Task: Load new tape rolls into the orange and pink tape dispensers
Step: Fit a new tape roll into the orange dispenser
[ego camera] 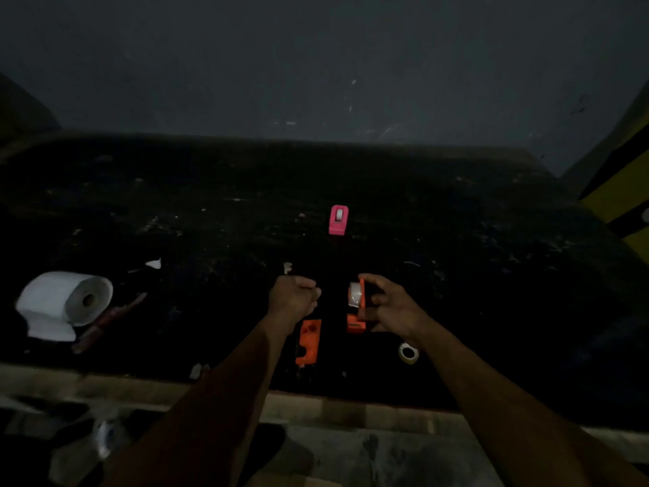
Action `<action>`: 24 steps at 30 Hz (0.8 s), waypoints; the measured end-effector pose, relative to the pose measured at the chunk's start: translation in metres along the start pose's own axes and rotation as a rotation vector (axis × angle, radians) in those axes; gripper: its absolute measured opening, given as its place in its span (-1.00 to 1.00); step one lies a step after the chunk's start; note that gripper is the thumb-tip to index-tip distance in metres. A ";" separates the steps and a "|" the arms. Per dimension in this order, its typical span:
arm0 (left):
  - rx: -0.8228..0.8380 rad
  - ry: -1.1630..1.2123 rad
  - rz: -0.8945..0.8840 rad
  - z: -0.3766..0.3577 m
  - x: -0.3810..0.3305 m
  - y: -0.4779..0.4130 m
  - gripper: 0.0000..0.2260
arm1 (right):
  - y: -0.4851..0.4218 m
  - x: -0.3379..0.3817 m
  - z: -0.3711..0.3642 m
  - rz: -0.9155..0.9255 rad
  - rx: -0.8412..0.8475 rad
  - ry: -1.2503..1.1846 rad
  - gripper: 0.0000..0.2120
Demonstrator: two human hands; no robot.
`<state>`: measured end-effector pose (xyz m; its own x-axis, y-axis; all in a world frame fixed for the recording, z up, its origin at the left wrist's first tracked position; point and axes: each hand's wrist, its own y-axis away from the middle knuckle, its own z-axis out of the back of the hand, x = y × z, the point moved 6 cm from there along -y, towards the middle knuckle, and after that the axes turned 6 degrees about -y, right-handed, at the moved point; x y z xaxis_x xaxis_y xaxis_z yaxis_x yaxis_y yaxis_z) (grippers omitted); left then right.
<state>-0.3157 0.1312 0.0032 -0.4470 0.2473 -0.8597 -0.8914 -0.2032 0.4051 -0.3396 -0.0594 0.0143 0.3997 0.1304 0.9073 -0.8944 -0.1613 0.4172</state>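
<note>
My right hand (389, 304) holds one half of the orange tape dispenser (357, 318) upright, with a clear tape roll (355, 294) seated on its left side. The other orange half (308, 342) lies flat on the dark table just below my left hand (293, 296), which is a closed fist; whether it holds something small I cannot tell. The pink tape dispenser (338, 219) stands farther back in the middle, a roll showing in its top. A small tape roll (408, 353) lies by my right forearm.
A white paper roll (66, 302) lies at the left, with a reddish stick-like tool (107, 321) beside it. Small paper scraps (153, 264) dot the dark table (491, 275). The table's front edge runs below my forearms. A yellow-and-black object (621, 184) stands at the right.
</note>
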 end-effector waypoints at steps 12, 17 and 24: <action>-0.285 -0.453 -0.088 -0.016 0.039 0.013 -0.78 | -0.019 -0.047 0.006 -0.060 0.098 0.029 -0.34; -0.169 -0.646 -0.076 -0.014 0.042 -0.003 -0.66 | -0.034 -0.047 0.001 -0.079 0.102 -0.006 -0.32; 0.005 -0.901 -0.019 -0.028 0.070 -0.015 -0.39 | -0.048 -0.048 -0.008 -0.121 0.092 0.039 -0.31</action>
<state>-0.3318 0.1248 -0.0720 -0.3189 0.9000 -0.2971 -0.8989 -0.1877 0.3960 -0.3173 -0.0499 -0.0500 0.4934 0.1923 0.8483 -0.8174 -0.2308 0.5278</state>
